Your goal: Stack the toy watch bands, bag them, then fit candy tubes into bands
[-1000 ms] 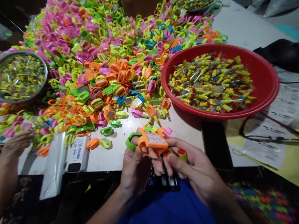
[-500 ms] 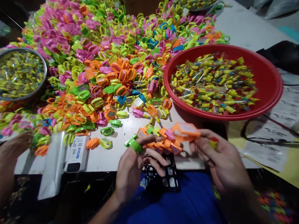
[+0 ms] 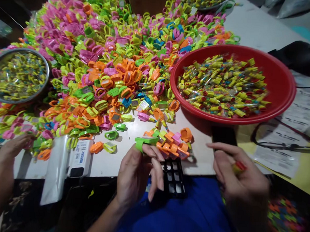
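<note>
My left hand has its fingers closed round a green plastic ring-shaped piece, held between thumb and index finger. Just beyond it, a cluster of orange, pink and yellow pieces lies at the table's front edge, with an orange piece at its far right corner. Under the cluster a black tray with square openings juts over the edge. To the right, my right hand is curled round a small red and yellow wrapped tube, its index finger pointing left.
A large pile of colourful plastic pieces covers the table. A red basin and a metal bowl hold wrapped tubes. Near the front edge lie a white box and a clear bag. Another person's hand is at the left.
My right hand has let go of the orange piece, which now sits on the cluster, and has moved right. My left hand has shifted slightly, turning the green piece flatter.
</note>
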`<action>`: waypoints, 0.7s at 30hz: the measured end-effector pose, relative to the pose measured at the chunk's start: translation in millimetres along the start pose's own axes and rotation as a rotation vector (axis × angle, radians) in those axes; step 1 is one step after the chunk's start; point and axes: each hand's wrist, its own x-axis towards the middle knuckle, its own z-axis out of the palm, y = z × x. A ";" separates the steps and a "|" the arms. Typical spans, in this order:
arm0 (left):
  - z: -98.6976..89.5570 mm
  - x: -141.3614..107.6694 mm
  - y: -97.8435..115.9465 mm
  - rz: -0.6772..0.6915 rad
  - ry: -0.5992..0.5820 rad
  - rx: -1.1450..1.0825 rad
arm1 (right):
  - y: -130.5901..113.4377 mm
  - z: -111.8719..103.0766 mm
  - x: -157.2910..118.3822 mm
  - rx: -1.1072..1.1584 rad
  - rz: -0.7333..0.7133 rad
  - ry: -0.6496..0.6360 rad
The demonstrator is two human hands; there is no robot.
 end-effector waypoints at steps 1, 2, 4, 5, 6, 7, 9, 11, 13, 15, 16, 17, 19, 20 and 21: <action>2.1 -0.3 -0.1 -0.014 -0.028 -0.044 | -5.3 5.1 -4.9 0.049 0.048 -0.090; 4.4 -0.7 -0.3 -0.025 -0.050 -0.091 | -9.9 11.3 -8.5 0.094 0.102 -0.179; 8.8 -1.3 -1.1 -0.045 -0.076 -0.170 | -16.1 25.7 -10.9 0.187 0.203 -0.328; 10.5 -1.7 -1.8 -0.056 -0.083 -0.199 | -17.6 32.6 -10.0 0.237 0.232 -0.386; 11.8 -2.1 -2.7 -0.065 -0.089 -0.222 | -18.2 38.5 -7.9 0.283 0.246 -0.435; 12.6 -2.6 -3.8 -0.073 -0.094 -0.241 | -18.3 43.2 -5.2 0.319 0.245 -0.472; 13.0 -3.8 -6.4 -0.085 -0.095 -0.265 | -17.6 48.1 0.0 0.358 0.198 -0.505; 12.4 -4.6 -9.3 -0.075 -0.086 -0.256 | -18.0 48.1 2.4 0.390 0.146 -0.504; 11.1 -4.9 -12.0 -0.036 -0.074 -0.213 | -20.3 45.5 1.4 0.445 0.147 -0.521; 9.6 -4.5 -14.1 0.000 -0.071 -0.170 | -23.2 42.6 -1.0 0.491 0.216 -0.564; 8.8 -4.2 -14.9 0.008 -0.073 -0.156 | -23.9 41.6 -2.0 0.500 0.252 -0.579; 8.0 -3.9 -15.6 0.006 -0.070 -0.146 | -23.8 41.1 -2.4 0.502 0.274 -0.584; 7.0 -3.7 -17.0 0.004 -0.075 -0.142 | -20.7 41.4 -1.6 0.501 0.267 -0.585; 6.9 -4.0 -17.6 0.006 -0.079 -0.144 | -17.8 42.1 -0.6 0.503 0.246 -0.587; 7.0 -4.5 -18.2 0.005 -0.075 -0.149 | -14.6 43.1 0.4 0.507 0.221 -0.590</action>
